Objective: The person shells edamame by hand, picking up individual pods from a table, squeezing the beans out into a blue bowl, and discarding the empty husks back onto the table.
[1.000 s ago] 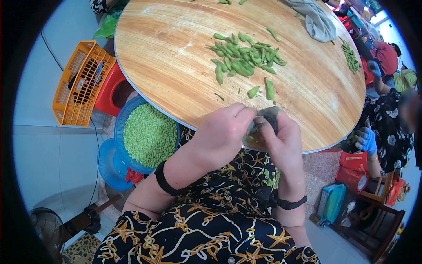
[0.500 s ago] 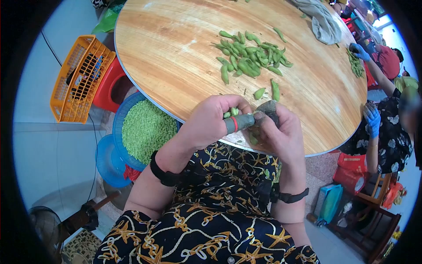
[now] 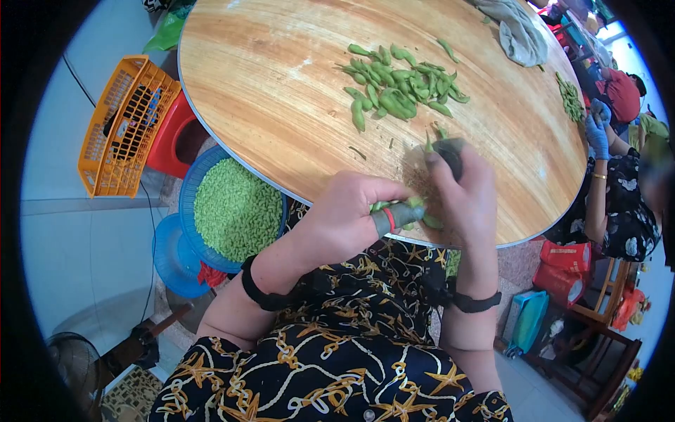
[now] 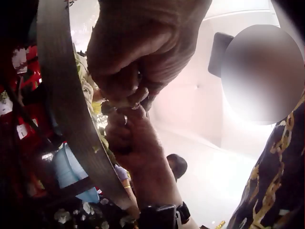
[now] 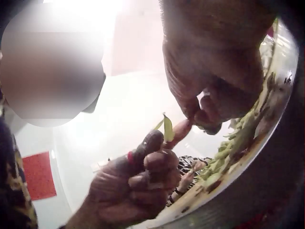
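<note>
Only the right wrist view shows the edamame pod (image 5: 167,129) upright — tip up — pinched atop left hand (image 3: 348,221); whether right hand (image 3: 460,197) grips anything is unclear.

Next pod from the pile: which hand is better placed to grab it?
Right. The right hand is stretched out over the table, close to the pod pile; the left hand already holds a pod at the table edge.
</note>
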Demonstrator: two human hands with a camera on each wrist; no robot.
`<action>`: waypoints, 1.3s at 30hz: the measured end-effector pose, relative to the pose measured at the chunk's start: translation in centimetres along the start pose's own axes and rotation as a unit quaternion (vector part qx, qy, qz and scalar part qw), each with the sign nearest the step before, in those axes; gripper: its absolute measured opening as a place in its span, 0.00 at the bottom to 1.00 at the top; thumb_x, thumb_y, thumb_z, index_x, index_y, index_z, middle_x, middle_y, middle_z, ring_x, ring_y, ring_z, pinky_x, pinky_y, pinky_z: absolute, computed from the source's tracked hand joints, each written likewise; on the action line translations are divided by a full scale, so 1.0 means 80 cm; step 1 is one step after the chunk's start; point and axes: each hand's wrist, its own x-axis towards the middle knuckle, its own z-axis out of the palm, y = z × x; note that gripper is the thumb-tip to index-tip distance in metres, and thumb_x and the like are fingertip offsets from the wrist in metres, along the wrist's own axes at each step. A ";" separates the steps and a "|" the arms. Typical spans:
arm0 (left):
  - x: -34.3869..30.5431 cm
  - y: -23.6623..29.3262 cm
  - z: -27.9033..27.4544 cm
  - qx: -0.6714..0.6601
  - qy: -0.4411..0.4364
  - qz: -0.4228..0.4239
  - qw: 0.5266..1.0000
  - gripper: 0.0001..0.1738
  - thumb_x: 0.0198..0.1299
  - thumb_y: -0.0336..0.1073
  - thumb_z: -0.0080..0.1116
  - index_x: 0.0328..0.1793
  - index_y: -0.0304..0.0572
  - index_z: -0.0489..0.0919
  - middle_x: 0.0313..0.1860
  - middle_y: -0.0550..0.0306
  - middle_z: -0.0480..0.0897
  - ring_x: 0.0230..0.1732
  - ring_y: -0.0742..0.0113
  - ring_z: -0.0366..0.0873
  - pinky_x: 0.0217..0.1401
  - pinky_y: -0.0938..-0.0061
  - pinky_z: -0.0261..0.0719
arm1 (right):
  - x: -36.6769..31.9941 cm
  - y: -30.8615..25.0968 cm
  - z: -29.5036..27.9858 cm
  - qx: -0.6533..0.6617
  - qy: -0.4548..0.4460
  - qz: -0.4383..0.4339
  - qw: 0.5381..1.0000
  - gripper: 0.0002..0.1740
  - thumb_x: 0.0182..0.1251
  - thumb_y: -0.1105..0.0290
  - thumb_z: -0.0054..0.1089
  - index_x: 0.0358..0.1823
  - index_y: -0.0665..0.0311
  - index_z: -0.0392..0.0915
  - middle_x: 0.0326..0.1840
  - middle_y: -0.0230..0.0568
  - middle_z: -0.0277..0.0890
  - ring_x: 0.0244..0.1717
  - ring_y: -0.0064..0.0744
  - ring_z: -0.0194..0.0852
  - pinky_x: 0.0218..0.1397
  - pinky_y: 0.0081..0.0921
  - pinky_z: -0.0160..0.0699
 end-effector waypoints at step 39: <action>0.001 -0.005 0.029 -0.206 0.183 0.068 0.959 0.04 0.57 0.27 0.56 0.37 0.32 0.77 0.33 0.59 0.79 0.35 0.77 0.74 0.38 0.80 0.73 | -0.055 -0.030 -0.045 0.571 -0.255 0.229 0.746 0.14 0.73 0.65 0.39 0.36 0.67 0.71 0.19 0.26 0.65 0.15 0.12 0.52 0.17 0.11 0.49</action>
